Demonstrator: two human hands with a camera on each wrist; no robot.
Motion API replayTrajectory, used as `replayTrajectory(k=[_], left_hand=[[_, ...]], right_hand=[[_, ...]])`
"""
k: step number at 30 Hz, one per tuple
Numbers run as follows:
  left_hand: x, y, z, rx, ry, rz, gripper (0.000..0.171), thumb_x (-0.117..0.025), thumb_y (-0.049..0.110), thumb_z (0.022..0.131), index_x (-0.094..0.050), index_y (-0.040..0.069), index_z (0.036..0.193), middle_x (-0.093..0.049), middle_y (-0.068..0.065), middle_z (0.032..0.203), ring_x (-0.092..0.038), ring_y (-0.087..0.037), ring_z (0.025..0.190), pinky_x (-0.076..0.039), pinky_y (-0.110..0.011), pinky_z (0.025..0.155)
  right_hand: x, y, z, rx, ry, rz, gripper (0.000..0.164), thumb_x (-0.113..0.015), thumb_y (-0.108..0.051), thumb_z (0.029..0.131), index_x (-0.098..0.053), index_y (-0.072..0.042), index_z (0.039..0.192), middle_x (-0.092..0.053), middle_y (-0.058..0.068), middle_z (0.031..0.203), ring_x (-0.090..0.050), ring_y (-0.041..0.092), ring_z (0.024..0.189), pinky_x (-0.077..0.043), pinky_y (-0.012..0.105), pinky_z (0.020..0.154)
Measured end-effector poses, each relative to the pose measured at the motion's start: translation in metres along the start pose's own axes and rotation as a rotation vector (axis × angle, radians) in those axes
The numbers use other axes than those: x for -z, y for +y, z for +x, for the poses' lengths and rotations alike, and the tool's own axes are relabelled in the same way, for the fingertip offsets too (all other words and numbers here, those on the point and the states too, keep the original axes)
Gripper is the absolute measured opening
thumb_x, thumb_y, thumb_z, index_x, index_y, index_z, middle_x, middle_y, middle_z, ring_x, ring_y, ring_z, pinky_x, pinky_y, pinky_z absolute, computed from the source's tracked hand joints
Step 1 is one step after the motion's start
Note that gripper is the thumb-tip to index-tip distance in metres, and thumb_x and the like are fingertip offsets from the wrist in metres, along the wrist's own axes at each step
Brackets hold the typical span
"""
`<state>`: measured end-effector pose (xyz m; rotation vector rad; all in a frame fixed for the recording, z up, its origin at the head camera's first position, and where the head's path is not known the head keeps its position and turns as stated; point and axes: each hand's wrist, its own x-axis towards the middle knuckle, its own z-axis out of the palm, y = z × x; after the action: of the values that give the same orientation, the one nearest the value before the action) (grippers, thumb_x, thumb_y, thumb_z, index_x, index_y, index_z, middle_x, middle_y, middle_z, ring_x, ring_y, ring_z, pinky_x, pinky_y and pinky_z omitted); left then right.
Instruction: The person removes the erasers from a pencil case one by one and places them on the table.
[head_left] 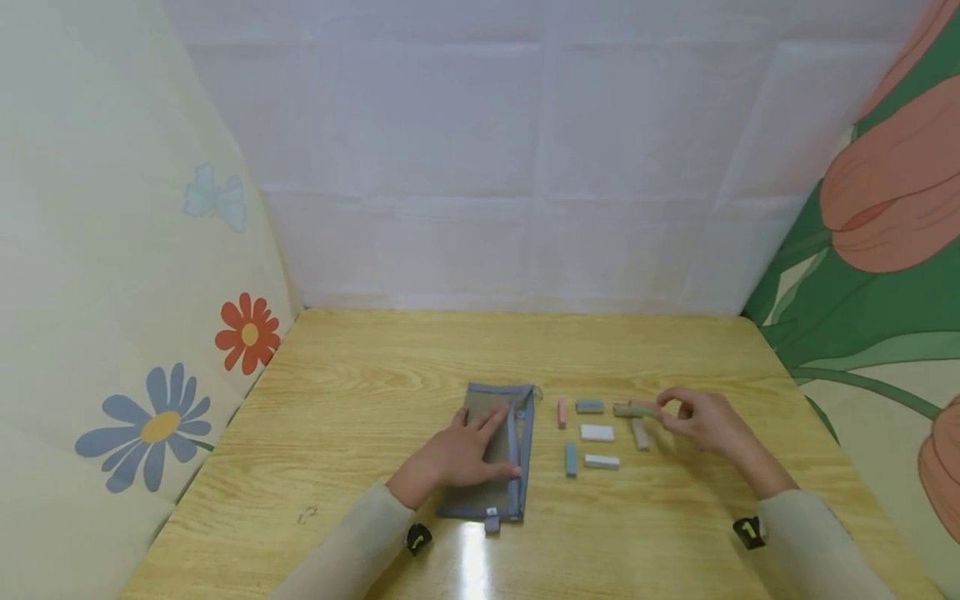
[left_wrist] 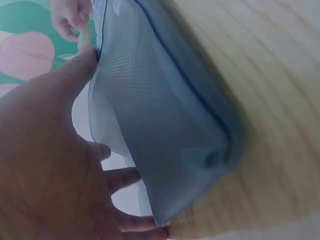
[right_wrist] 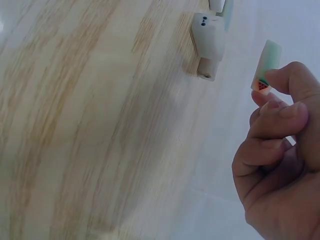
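My left hand [head_left: 465,454] lies with spread fingers on a grey-blue mesh zip pouch [head_left: 476,502], its thumb along the pouch's right edge. In the left wrist view the mesh [left_wrist: 165,110] bulges up beside the hand and the fingertips touch it. To the right, my right hand [head_left: 705,423] pinches a small pale green and peach eraser [right_wrist: 268,59] between thumb and index finger, off the table. A red fruit print shows near its lower end. Below it in the head view lies a beige eraser [head_left: 640,435].
Several more small erasers lie between the hands: a pink one [head_left: 562,413], a blue-green one [head_left: 589,407], a wide white one [head_left: 597,432], a teal one [head_left: 572,460] and a narrow white one [head_left: 602,462]. Printed cloth hangs around the wooden table [head_left: 360,350].
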<state>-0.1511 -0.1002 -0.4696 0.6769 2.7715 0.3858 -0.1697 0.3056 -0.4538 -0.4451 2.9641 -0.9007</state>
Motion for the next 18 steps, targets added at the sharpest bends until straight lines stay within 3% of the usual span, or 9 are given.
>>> replayTrajectory(k=[5,18], left_hand=[[-0.002,0.004,0.003,0.006,-0.019,0.038,0.104,-0.054,0.079,0.086,-0.016,0.022,0.164,-0.03,-0.015,0.164,-0.022,-0.065,0.14,-0.039,-0.065,0.109],[-0.002,0.016,0.011,0.083,-0.027,0.122,0.105,-0.051,0.083,0.084,-0.016,0.025,0.164,-0.028,-0.017,0.164,-0.023,-0.065,0.14,-0.038,-0.063,0.112]], right_hand=[[0.0,0.004,0.0,-0.001,-0.008,0.013,0.019,-0.07,-0.017,0.096,-0.07,-0.007,0.112,-0.055,-0.002,0.061,-0.046,0.011,0.046,-0.04,0.026,0.041],[0.002,0.016,0.002,-0.032,-0.016,-0.009,0.019,-0.07,-0.015,0.095,-0.069,-0.007,0.112,-0.056,-0.001,0.062,-0.047,0.013,0.048,-0.039,0.027,0.042]])
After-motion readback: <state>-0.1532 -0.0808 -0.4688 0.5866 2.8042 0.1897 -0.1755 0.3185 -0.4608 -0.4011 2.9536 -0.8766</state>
